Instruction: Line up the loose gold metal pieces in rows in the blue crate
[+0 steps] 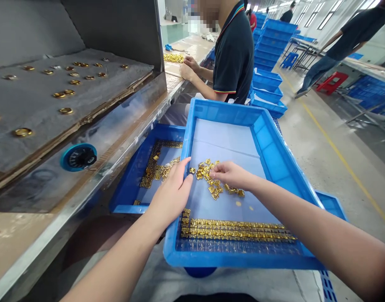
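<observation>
A blue plastic tray (289,191) lined with pale sheets sits tilted in front of me. My left hand (170,195) grips its left rim, thumb and index finger over the edge, the other fingers partly hidden. Inside the tray, my right hand (231,174) pinches at a loose pile of small square gold metal pieces (205,170); the piece between its fingertips is mostly hidden. Neat rows of the same gold pieces (236,230) line the near side of the tray. One single gold piece (192,170) lies close to my left fingertips.
A lower blue tray (123,197) with more gold pieces is partly under the upper one. On the left, gold rings (65,110) lie on a grey-lined bench beside a dial (78,157). A co-worker (233,54) sits ahead, near stacked blue crates (270,46).
</observation>
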Available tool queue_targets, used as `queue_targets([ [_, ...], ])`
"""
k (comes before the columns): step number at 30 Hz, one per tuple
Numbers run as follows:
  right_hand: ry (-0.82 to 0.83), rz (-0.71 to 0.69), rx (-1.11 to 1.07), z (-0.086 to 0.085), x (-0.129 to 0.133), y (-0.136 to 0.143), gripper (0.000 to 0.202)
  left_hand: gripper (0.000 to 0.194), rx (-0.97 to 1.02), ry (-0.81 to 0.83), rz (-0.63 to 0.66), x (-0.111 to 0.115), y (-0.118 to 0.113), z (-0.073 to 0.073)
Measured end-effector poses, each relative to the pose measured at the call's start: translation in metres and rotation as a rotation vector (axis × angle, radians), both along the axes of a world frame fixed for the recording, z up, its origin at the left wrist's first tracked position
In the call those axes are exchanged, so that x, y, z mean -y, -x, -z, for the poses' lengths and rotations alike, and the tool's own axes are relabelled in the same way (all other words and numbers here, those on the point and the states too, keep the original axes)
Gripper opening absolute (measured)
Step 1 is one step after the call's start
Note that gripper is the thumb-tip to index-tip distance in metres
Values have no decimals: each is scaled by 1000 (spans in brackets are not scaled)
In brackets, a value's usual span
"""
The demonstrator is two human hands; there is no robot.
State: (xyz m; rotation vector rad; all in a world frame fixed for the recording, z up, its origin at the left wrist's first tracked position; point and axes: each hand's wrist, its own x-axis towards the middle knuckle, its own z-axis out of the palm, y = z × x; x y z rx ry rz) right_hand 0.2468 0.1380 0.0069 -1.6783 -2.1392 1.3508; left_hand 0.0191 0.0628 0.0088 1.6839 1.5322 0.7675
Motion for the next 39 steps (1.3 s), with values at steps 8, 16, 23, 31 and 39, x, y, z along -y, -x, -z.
queue_targets([
  [8, 528, 129, -606, -13, 8, -18, 28, 48, -308, -284, 11, 4, -4, -10],
  [16, 616, 63, -845, -27, 24, -17, 26, 26, -262, -295, 292, -14, -24, -28],
  [23, 651, 66, -938, -20, 30, -23, 29, 14, -552, -481, 363, -26, -20, -25],
  [31, -13, -441, -94, -6, 47, 4, 11, 19, -640, -494, 302, -33, -16, -17],
  [39, -93, -588, 109, 22, 57, 34, 17, 21, -613, -475, 284, -36, -17, -12],
])
